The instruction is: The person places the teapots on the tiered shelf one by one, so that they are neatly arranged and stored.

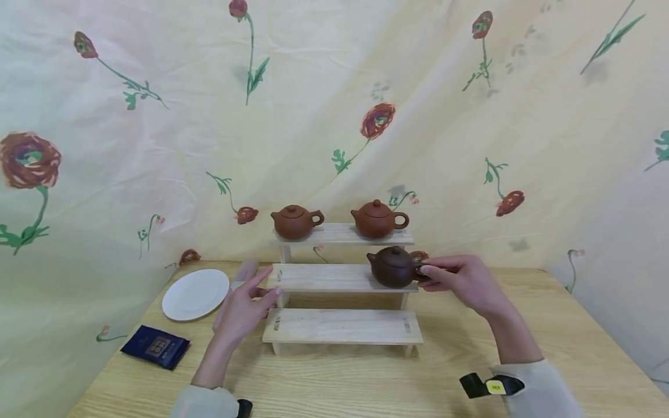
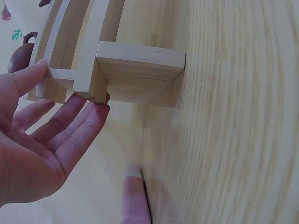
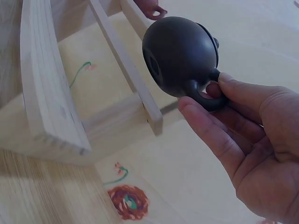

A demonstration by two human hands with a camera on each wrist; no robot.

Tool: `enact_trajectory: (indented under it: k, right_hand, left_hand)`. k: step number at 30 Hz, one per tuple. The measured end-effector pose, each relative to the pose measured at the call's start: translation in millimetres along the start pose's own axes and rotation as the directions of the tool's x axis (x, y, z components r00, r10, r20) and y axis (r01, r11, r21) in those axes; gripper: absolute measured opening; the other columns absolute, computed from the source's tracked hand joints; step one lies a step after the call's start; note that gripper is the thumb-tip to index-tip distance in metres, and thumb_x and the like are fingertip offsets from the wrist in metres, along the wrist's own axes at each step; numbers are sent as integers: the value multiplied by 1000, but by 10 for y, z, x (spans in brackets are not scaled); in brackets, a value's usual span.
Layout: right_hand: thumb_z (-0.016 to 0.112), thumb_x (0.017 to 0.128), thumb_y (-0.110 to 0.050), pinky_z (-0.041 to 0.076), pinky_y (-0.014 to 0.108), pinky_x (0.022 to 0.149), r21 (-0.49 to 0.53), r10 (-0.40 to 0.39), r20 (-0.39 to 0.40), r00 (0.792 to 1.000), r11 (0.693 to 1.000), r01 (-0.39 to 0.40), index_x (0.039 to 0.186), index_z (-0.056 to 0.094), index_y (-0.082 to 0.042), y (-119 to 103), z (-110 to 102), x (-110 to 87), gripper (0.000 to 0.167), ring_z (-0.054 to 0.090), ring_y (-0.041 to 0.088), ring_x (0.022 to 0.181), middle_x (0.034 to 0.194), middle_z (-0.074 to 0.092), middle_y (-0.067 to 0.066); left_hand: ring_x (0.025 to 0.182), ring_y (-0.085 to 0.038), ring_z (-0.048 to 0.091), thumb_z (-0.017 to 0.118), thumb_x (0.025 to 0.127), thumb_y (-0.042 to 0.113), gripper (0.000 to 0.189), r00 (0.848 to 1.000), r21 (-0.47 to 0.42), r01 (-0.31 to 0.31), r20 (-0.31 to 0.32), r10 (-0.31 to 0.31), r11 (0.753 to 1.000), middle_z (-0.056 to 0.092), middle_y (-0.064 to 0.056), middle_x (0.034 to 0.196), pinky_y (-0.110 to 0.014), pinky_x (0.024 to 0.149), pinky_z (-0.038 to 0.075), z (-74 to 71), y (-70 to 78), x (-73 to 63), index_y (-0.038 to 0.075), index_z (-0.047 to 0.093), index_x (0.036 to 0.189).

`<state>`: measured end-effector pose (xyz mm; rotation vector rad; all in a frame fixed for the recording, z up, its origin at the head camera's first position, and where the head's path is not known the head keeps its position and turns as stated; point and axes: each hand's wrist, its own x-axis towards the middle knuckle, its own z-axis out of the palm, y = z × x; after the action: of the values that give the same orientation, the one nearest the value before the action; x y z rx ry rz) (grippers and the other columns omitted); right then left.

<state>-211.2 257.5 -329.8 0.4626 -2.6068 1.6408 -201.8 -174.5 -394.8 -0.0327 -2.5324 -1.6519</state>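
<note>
My right hand [image 1: 465, 281] pinches the loop handle of a dark brown teapot [image 1: 393, 268] between thumb and fingers. In the head view this teapot overlaps the right end of the middle step of a wooden tiered rack [image 1: 342, 327]; its underside shows in the right wrist view. My left hand [image 1: 245, 307] is at the rack's left end, fingers [image 2: 77, 135] extended and fingertips right at the ends of the boards. Two reddish-brown clay teapots, one on the left [image 1: 294, 223] and one on the right [image 1: 377, 220], stand on the top step, handles to the right.
On the table's left side lie a white plate [image 1: 195, 295] and a dark blue packet [image 1: 155, 346]. A pale, flat strip [image 1: 244, 271] lies behind my left hand, partly hidden. Flower-printed cloth [image 1: 313, 116] hangs behind the wooden table [image 1: 366, 383].
</note>
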Motion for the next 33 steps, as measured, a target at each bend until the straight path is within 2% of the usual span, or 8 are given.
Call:
enact_trajectory:
  k: [8,16,27,30,33]
  right_hand:
    - [67,104,-12,65,36,81,43,-33,40,999,999,31,125,71,12,-74,145,101,31,81,18,89,111,77,27]
    - [68,104,-14,65,34,80,64,-30,66,997,998,26,122,72,11,-96,264,188,30,81,18,89,109,77,25]
    - [68,104,-12,64,34,82,111,-11,101,995,994,-1,123,72,11,-120,434,302,30,81,20,90,108,78,26]
    - [69,103,-10,64,34,81,139,-12,111,994,990,-4,121,73,12,-133,490,347,29,80,20,88,106,77,27]
    - [70,102,-10,65,33,79,125,-23,107,994,992,9,119,74,12,-136,542,391,27,80,19,86,104,77,27]
  left_hand:
    - [75,-23,68,75,100,29,60,1000,4,5,6,-5,1000,71,-12,101,-22,59,50,-7,-3,-4,25,54,156]
    - [74,-22,67,75,100,26,60,1000,-22,7,13,-7,1000,70,-11,100,-22,60,51,-8,-4,1,25,55,156]
    - [74,-17,69,76,100,27,60,1000,10,-12,2,12,1000,74,-11,99,-22,61,54,-16,-18,9,24,55,156]
    - [73,-17,69,76,100,28,59,1000,9,-16,2,15,1000,75,-11,98,-21,62,54,-16,-26,12,25,56,155]
    - [74,-16,70,76,100,30,60,1000,17,-22,2,22,1000,76,-11,99,-22,63,56,-24,-28,10,26,55,155]
